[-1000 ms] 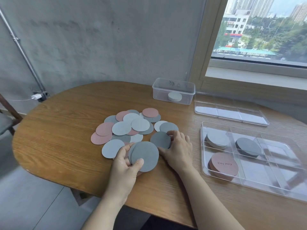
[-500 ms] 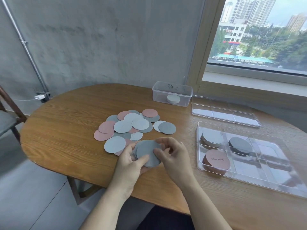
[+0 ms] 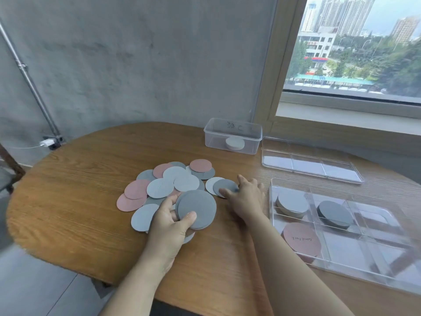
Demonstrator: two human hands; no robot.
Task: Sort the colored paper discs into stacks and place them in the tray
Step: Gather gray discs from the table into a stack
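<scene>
Now, grey discs (image 3: 197, 207) in left hand (image 3: 169, 224)

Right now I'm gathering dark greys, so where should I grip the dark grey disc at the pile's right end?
Probably its near rim, from the right. The dark grey disc lies flat and thin, partly on a white disc; the right hand can press on top, slide it clear, then pinch the lifted edge.

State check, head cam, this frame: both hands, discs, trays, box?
left hand: grips small grey stack
right hand: fingers rest on dark grey disc
loose pile: unsorted, overlapping
tray: open; light grey stack, dark grey stack, pink stack inside
second clear tray: no discs
clear box: lidless, white stack inside
</scene>
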